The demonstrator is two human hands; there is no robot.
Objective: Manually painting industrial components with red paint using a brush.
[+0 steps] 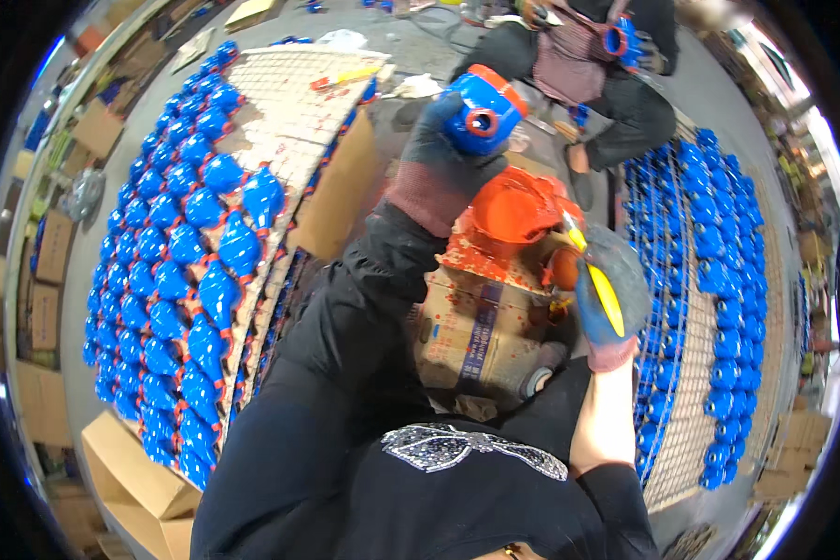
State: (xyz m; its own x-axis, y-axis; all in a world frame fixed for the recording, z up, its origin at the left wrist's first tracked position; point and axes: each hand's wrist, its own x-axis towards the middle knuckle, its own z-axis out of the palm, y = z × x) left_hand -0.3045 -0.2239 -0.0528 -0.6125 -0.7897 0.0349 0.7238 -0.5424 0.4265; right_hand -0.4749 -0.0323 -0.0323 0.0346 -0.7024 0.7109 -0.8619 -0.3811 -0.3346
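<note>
My left hand [439, 168], in a dark glove with a reddish cuff, holds up a glossy blue casting [479, 94] with a red rim and a red-ringed round opening. My right hand [618, 285], gloved too, is closed around the yellow handle of a paintbrush [605, 299]. The brush's tip end points up and left, beside an orange-red paint tub [513, 207]. A small reddish-brown round cup [562, 268] lies just left of my right hand. Under the tub, a flat cardboard piece [448, 322] is splashed with red paint.
Rows of blue castings with red ends [168, 280] cover a mesh rack [285, 89] on the left. More blue castings [723, 308] line another mesh rack [686, 411] on the right. Opposite sits a person [579, 61] holding a similar blue part. An opened cardboard box [140, 467] stands lower left.
</note>
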